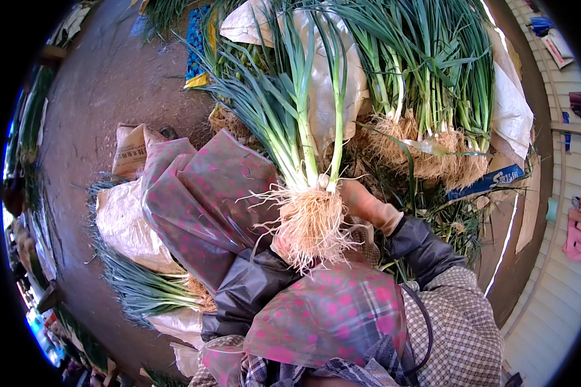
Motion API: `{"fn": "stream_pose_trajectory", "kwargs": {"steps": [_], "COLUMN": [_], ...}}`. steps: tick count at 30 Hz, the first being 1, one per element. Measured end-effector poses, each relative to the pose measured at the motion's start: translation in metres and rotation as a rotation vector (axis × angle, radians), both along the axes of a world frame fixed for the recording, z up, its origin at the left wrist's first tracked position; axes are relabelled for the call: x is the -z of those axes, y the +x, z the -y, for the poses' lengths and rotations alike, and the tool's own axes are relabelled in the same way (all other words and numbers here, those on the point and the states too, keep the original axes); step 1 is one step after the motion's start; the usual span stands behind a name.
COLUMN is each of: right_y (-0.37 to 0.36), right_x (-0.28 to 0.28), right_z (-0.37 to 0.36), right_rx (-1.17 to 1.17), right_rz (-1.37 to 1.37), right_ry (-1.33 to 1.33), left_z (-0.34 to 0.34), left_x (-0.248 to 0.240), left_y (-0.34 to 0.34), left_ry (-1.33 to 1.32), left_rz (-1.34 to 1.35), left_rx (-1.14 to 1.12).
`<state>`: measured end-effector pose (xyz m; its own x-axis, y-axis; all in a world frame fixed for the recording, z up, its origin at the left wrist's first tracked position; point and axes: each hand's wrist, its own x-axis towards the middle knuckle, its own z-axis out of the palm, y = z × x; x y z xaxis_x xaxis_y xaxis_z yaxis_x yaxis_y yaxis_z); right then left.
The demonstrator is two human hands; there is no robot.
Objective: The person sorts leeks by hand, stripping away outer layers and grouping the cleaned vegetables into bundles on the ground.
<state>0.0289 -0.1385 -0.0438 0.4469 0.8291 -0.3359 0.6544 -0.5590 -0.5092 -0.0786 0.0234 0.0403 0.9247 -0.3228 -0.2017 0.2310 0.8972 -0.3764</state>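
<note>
A bunch of green onions [301, 138] is held up in front of me, its white roots [316, 222] hanging toward my body and its leaves pointing away. My left hand [281, 246] is under the root mass, mostly covered by it, and seems closed around the bunch from below. On the right side, my right hand [371, 208] grips at the base of the stalks, beside a single stalk [337, 129] that stands a little apart. The fingertips of both hands are hidden behind the stalks and roots.
A big pile of green onions [432, 84] lies at the far right, roots toward me. More onions [152, 284] lie at left, partly under a pale sack [132, 222]. Dotted plastic sheeting [206, 200] covers my legs. Leaf scraps and a blue packet [487, 182] lie at right.
</note>
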Motion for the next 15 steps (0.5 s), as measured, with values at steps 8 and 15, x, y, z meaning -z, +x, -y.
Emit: {"fn": "stream_pose_trajectory", "kwargs": {"steps": [8, 15], "right_y": [0.046, 0.005], "right_x": [-0.093, -0.09], "right_z": [0.012, -0.092], "right_rx": [0.552, 0.028], "right_rz": [-0.818, 0.024], "right_ry": [0.177, 0.446], "left_z": [-0.011, -0.022], "left_x": [-0.022, -0.027], "left_y": [-0.016, -0.033], "left_ry": [0.521, 0.688], "left_rz": [-0.053, -0.119], "left_rx": [0.168, 0.264]}}
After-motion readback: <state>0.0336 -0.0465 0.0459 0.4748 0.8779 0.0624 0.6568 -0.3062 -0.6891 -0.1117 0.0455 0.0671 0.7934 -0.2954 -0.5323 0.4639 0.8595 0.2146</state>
